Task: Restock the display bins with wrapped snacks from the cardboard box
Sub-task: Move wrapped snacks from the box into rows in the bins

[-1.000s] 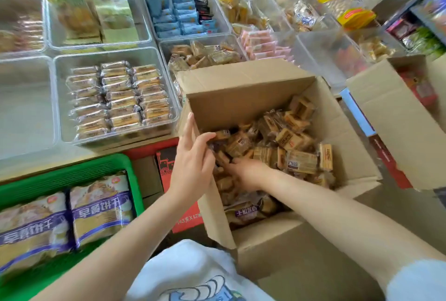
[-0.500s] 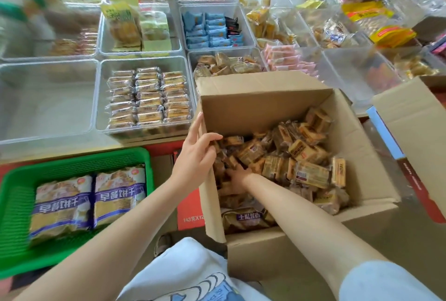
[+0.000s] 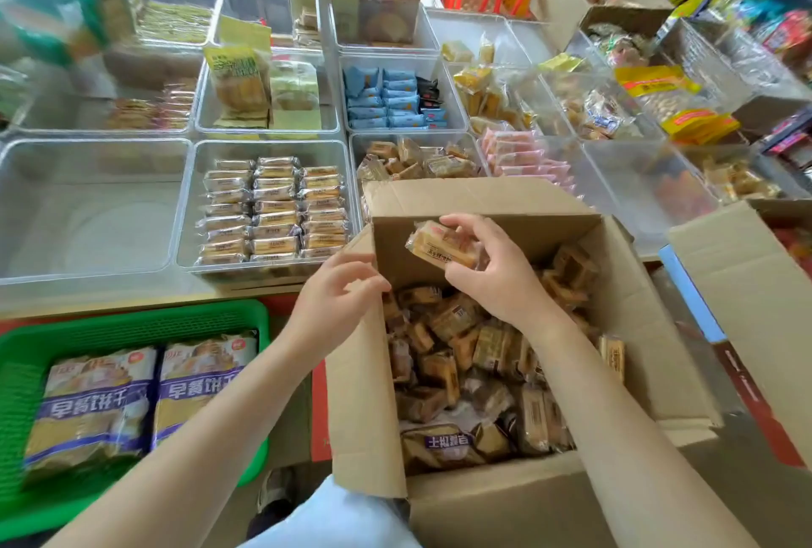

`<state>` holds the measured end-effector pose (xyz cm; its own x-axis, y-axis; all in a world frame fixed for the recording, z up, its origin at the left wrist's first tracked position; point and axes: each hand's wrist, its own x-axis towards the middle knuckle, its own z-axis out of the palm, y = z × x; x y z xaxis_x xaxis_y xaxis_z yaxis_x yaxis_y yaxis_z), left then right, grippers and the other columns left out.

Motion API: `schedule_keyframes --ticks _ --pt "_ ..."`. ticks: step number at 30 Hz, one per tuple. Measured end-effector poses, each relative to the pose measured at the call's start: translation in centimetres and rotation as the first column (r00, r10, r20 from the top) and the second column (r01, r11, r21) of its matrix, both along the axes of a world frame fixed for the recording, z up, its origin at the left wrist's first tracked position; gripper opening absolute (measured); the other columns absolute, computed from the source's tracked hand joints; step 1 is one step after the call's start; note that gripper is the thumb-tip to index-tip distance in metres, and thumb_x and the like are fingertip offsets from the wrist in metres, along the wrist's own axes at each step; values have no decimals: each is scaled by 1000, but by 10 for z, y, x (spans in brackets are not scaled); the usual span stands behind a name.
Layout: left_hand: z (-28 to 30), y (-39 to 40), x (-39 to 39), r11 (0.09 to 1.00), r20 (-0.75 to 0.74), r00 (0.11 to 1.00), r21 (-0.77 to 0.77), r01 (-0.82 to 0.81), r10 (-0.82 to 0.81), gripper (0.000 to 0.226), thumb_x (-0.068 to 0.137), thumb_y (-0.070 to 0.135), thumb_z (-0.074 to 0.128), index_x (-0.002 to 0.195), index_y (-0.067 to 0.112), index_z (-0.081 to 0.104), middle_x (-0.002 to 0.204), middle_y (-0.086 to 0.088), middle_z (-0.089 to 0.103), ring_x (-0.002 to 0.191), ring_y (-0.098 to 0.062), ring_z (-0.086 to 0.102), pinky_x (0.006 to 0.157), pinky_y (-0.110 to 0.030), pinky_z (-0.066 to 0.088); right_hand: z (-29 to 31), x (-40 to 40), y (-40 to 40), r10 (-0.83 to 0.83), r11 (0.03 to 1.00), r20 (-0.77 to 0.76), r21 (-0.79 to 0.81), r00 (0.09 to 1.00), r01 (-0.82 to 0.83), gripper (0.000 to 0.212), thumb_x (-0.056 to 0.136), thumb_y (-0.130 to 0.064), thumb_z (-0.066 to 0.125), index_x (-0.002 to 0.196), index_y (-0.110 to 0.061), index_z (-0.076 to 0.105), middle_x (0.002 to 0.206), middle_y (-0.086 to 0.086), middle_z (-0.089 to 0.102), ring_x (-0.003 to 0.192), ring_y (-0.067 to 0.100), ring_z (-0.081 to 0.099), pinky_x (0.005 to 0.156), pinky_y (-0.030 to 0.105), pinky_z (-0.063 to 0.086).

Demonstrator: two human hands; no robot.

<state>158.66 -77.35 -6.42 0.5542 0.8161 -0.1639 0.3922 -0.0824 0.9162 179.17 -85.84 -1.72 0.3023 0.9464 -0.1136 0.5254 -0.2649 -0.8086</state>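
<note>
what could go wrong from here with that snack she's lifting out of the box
The right hand pinches the wrapped snack only at its end, so it may slip back into the cardboard box. The box's raised far flap stands between the hand and the bin of matching snacks, and the snack could catch on it. The left hand steadies just the side flap, so the box might shift.

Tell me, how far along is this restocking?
Early to midway, I would guess. One bin already holds neat rows of snacks. The right hand holds a snack above the box; the left hand holds the box's edge. The box is still full, and another bin looks empty.
</note>
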Motion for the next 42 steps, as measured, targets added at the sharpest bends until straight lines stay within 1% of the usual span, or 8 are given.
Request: schedule_keyframes --ticks 3,7,14,18,25,29,33,42 --pt "39 25 -2 919 315 939 -394 -5 140 32 98 42 53 118 19 64 110 -3 73 106 -23 69 84 -39 57 25 -27 8 61 945 207 303 977 -123 64 82 -11 75 139 -30 50 121 -12 50 114 4 51 89 16 48" --pt "57 47 -12 928 404 912 -364 84 76 40 90 33 65 126 16 59 104 -11 74 93 -27 74 71 -34 62 20 -58 43 154 890 455 322 877 -323 71 85 -29 74 147 -23 42 136 -6 49 125 13 47 107 34 42" --pt "27 112 -56 898 464 864 -438 32 195 26 100 16 56 125 12 52 104 -9 70 96 -21 72 69 -29 61 11 -91 132 123 991 -199 75 972 -110 62 97 -54 45 151 -29 28 137 1 47 117 5 55 84 13 50" --pt "-1 153 -49 979 333 934 -194 -64 127 37 104 35 51 135 18 39 105 1 66 93 -17 68 72 -34 57 -18 -127 198 93 995 -160 -19 983 -98 43 104 -46 42 143 -30 35 136 3 49 121 17 53 104 42 47" --pt "-89 271 -48 994 -166 986 102 45 -28 67 98 48 53 156 39 19 148 -2 46 121 -17 56 99 -47 52 -54 -79 318 288 912 310 -378 906 -160 25 99 -30 61 121 -19 64 108 -1 65 102 20 60 86 34 46" --pt "-128 296 -34 924 -528 848 298 239 -49 69 104 48 38 161 25 8 169 -3 6 155 -22 -1 124 -45 3 -91 -53 368 73 979 437 -205 896 20 25 96 -20 63 121 -17 61 114 2 64 104 22 58 87 32 44" --pt "-175 291 -39 864 -679 725 295 409 -112 71 102 62 14 159 28 -12 166 -4 -17 151 -24 -25 122 -50 -16 -127 -45 405 219 965 666 -256 713 -58 24 96 -14 60 118 -20 55 117 2 65 107 26 59 95 42 47" --pt "-201 286 -46 837 -658 751 375 398 -62 71 101 64 3 159 26 -14 164 -4 -22 150 -22 -27 121 -48 -18 -184 -55 427 399 917 890 -389 219 -89 22 96 -4 51 115 -6 63 124 15 54 114 32 50 91 41 43"
